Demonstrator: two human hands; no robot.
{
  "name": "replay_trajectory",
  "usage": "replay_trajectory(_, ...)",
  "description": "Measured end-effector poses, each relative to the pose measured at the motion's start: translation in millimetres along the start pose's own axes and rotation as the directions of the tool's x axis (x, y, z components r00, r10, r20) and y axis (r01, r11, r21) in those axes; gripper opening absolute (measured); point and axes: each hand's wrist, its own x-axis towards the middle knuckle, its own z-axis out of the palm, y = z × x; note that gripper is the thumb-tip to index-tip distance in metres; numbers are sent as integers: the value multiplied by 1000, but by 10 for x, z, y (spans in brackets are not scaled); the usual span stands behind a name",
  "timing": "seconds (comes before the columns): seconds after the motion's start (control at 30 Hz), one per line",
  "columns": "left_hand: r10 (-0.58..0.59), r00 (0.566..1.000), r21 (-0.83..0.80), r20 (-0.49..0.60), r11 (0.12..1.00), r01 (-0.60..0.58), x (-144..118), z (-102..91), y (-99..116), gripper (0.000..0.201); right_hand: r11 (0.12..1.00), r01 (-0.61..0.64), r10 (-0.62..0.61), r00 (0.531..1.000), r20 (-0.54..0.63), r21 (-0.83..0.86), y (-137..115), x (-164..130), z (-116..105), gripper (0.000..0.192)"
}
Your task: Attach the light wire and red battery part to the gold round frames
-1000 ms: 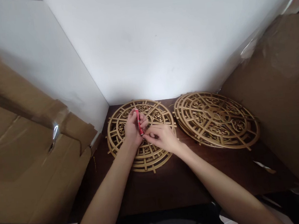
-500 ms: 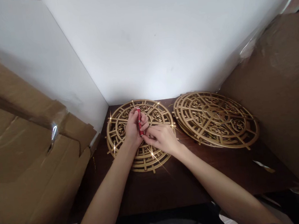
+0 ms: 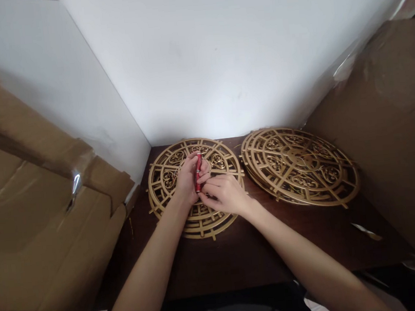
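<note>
red tube [image 3: 198,174], gold scrollwork discs [image 3: 217,161]

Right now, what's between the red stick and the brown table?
The left hand, holding the red stick, and below it the stacked gold discs, in the head view.

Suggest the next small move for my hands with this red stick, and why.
Perhaps pinch the lower end of the red stick with your right hand, since your left hand holds the stick and the right is close by that end.
</note>
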Motion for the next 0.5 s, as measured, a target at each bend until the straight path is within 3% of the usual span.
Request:
replay_trajectory(0.3,30,997,59,77,998,-34,22,-35,-27,7,997,-58,56,998,-34,-48,-43,1,26,28)
replay_trajectory(0.5,-4,999,38,41,999,2,12,-31,-23,7,997,-68,68,997,-33,-23,-47,-1,20,27)
